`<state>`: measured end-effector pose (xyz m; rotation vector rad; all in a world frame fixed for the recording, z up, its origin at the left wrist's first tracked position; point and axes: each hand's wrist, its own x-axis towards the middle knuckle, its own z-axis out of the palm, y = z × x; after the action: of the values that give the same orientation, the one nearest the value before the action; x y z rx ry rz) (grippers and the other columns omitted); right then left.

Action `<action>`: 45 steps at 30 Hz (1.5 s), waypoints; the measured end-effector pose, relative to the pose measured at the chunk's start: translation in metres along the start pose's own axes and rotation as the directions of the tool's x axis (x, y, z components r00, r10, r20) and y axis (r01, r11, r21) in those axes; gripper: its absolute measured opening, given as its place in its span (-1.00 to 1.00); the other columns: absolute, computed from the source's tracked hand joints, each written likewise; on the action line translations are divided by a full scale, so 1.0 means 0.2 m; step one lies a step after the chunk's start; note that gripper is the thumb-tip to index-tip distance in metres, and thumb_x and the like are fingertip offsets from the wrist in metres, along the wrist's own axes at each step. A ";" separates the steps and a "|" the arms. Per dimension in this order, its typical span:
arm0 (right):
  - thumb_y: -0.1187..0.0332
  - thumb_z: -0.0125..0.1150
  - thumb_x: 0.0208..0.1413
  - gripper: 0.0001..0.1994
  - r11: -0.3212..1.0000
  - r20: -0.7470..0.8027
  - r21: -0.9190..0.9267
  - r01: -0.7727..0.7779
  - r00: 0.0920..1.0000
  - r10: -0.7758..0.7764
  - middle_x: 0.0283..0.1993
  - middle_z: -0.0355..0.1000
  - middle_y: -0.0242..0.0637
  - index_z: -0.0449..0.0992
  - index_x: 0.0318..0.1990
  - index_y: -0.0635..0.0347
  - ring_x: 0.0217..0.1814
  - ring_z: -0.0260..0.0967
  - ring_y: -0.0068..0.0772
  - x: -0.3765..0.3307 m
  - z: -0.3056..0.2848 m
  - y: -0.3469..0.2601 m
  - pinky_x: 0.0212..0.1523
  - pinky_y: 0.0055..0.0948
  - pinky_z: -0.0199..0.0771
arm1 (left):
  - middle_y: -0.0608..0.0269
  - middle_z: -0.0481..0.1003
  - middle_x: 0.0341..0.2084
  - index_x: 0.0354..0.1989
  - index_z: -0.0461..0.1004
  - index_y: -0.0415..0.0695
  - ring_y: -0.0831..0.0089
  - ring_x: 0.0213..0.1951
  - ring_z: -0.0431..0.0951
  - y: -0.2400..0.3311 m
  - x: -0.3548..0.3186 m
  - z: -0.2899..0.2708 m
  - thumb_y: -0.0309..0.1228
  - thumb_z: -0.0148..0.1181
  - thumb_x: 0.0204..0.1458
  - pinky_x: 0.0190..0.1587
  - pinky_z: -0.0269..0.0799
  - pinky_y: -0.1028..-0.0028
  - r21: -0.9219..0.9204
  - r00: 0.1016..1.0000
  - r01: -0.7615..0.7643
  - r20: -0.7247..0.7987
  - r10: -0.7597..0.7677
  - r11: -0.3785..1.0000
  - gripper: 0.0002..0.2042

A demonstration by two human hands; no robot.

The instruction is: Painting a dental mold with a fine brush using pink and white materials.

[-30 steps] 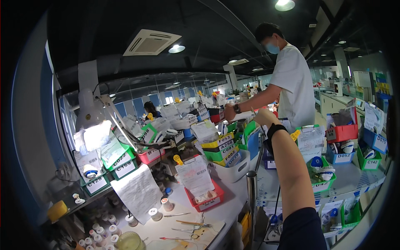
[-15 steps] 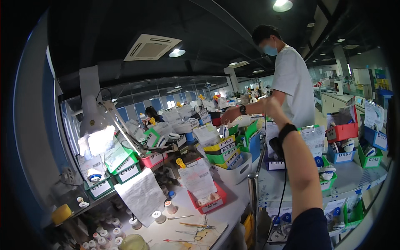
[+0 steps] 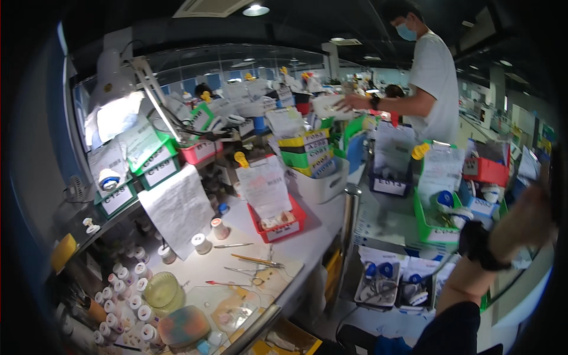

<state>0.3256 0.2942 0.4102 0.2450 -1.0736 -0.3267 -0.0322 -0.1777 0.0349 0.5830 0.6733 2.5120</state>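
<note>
My right hand (image 3: 525,222) reaches to the far right edge with a black watch (image 3: 478,245) on its wrist. It is smeared by motion, and its fingers cannot be made out. Close to it are a red bin (image 3: 490,172), a blue bin (image 3: 480,207) and a green bin (image 3: 436,232) that holds blue and white pieces like dental models and a paper sheet. My left hand is out of view.
On the left bench stand a red bin (image 3: 285,232), several small white-lidded jars (image 3: 201,243), tweezers, brushes and a glass bowl (image 3: 164,293). A bright lamp (image 3: 115,118) hangs over stacked green bins. Across the bench, a masked co-worker (image 3: 435,83) holds a pale object.
My right hand has swung right and down from the middle to the right edge. The view has tilted down, showing more bench. The co-worker now holds a pale box-like object.
</note>
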 end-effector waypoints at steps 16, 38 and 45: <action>0.31 0.17 -0.07 -0.81 0.541 0.560 -0.812 -0.218 -0.033 0.828 -0.59 0.45 -0.13 0.57 -0.54 0.26 -0.54 0.47 -0.30 -0.82 0.34 1.45 -0.54 -0.33 0.41 | 0.08 0.28 0.01 0.03 0.24 -0.23 0.23 0.12 0.23 -0.08 0.69 -0.14 -0.08 0.15 -0.06 0.20 0.10 0.36 -0.014 0.979 0.016 0.204 -0.012 1.000 -0.43; 0.31 0.14 -0.03 -0.78 0.793 0.797 -0.558 -0.244 0.107 0.594 -0.52 0.42 -0.06 0.30 -0.30 0.20 -0.40 0.43 0.07 -1.22 0.55 0.57 -0.39 -0.07 0.38 | 0.08 0.32 -0.02 0.00 0.27 -0.26 0.25 0.10 0.24 -0.55 0.76 -0.35 -0.01 0.14 -0.04 0.24 0.05 0.36 -0.129 0.952 0.276 0.176 -0.252 0.953 -0.41; 0.40 0.10 -0.04 -0.87 0.761 0.793 -0.606 -0.232 -0.100 0.601 -0.48 0.44 -0.06 0.33 -0.35 0.19 -0.38 0.43 0.08 -1.30 0.52 0.54 -0.37 -0.06 0.38 | 0.09 0.33 -0.03 -0.01 0.27 -0.27 0.26 0.10 0.24 -0.42 0.44 -0.36 0.01 0.14 -0.04 0.25 0.04 0.35 -0.079 0.985 0.120 0.134 -0.109 0.990 -0.40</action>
<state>0.1349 0.4871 0.2840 -0.8179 -2.4496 0.0463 -0.1107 -0.0910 -0.0445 0.6507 0.5320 2.3606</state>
